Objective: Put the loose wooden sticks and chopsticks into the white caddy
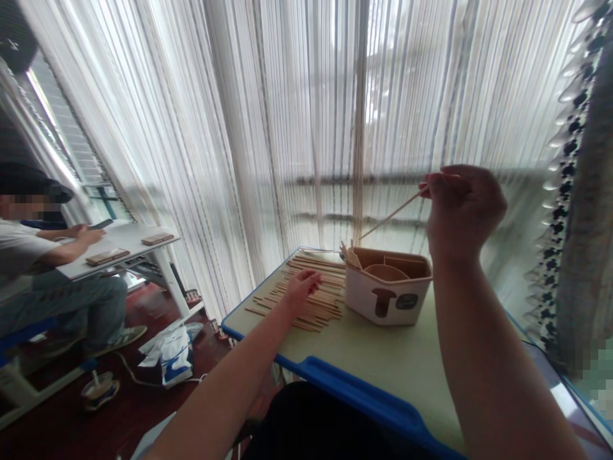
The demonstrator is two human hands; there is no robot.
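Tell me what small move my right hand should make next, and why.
Perhaps lower the thin, straight, tan, wooden-looking stick in your right hand toward the left corner of the white-and-brown, angular, open-topped box: its free end points down that way, and pale, slender, wooden-looking sticks already poke up there.

Chopsticks (325, 309) left, divided box (357, 297) right

On the desk (383, 358), the chopsticks lie beneath the left hand (302, 285). The divided box stands just right of them; above its right end is the right hand (464, 204) with a single chopstick (393, 213). Behind the desk hangs a curtain (297, 128); farther left, a person (23, 255) sits at another table (129, 236).
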